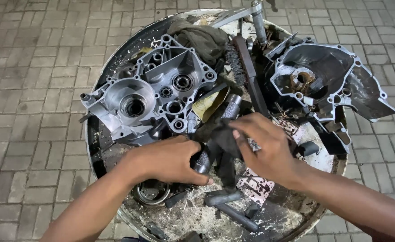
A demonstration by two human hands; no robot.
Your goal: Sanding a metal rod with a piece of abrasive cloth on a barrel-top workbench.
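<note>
From the head view I see my left hand [168, 159] with fingers wrapped around a dark metal shaft [215, 143] at the round table's [103, 148] middle. My right hand [264, 148] pinches a black rag [226, 136] against it, below the grey crankcase half [150, 92].

Left forearm entering from the lower left, angled up and to the right, wrist straight. Left hand [168, 161] palm down, fingers curled closed in a grip, thumb tip pointing right. Right forearm entering from the lower right, angled up and to the left. Right hand [264, 148] knuckles up, fingers bent and pinching. Both hands close together, barely apart.
</note>
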